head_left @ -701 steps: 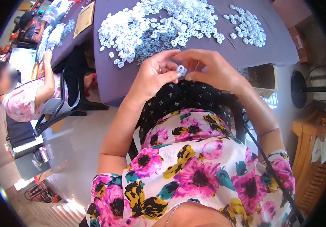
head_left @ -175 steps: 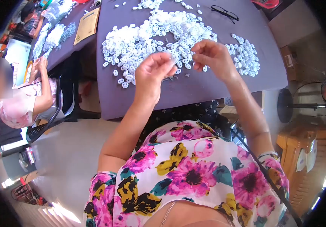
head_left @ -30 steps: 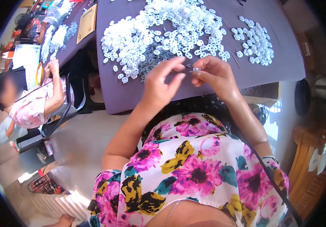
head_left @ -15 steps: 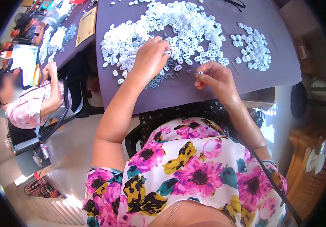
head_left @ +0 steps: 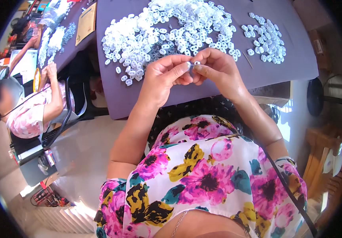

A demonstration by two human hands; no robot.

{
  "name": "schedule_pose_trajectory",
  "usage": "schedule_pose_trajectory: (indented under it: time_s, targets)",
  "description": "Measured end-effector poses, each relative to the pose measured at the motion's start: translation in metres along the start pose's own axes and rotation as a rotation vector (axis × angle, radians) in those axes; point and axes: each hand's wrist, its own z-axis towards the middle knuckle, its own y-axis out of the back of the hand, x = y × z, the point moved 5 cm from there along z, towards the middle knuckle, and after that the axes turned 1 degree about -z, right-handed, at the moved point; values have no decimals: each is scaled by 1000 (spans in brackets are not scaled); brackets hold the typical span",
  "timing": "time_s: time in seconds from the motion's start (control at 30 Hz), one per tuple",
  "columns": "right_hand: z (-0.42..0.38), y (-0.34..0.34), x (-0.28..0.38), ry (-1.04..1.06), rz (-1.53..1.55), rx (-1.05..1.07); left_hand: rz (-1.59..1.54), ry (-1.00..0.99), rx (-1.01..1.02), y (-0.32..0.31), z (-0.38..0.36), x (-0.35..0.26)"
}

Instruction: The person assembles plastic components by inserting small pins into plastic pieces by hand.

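Observation:
My left hand (head_left: 166, 76) and my right hand (head_left: 219, 75) meet over the near part of the dark table, fingertips touching or nearly so. Pinched in my right thumb and fingers is a small white two-hole plastic piece (head_left: 197, 63). My left thumb and fingers close on a small grey pin-like piece (head_left: 191, 67), held against or right beside the white one; the fingers hide most of it. Just beyond my hands spreads a large heap of white two-hole pieces (head_left: 125, 43). Small grey pin-like pieces (head_left: 158, 51) lie among them, partly behind my left hand.
A smaller group of white pieces (head_left: 269, 41) lies on the right of the table (head_left: 294, 59). A thin stick (head_left: 247, 60) rests left of it. At far left, a co-worker (head_left: 32, 105) sits at another table with white and grey piles and a brown board (head_left: 86, 23).
My left hand has come from the heap, moving right and toward me, to meet my right hand. My right hand has shifted left and slightly up with the white piece.

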Motion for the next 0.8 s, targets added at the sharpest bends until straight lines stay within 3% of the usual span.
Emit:
schedule_pose_trajectory:
  time_s: [0.8]
  targets:
    - [-11, -2, 5, -5, -9, -11, 124, -200, 47, -8, -13, -11]
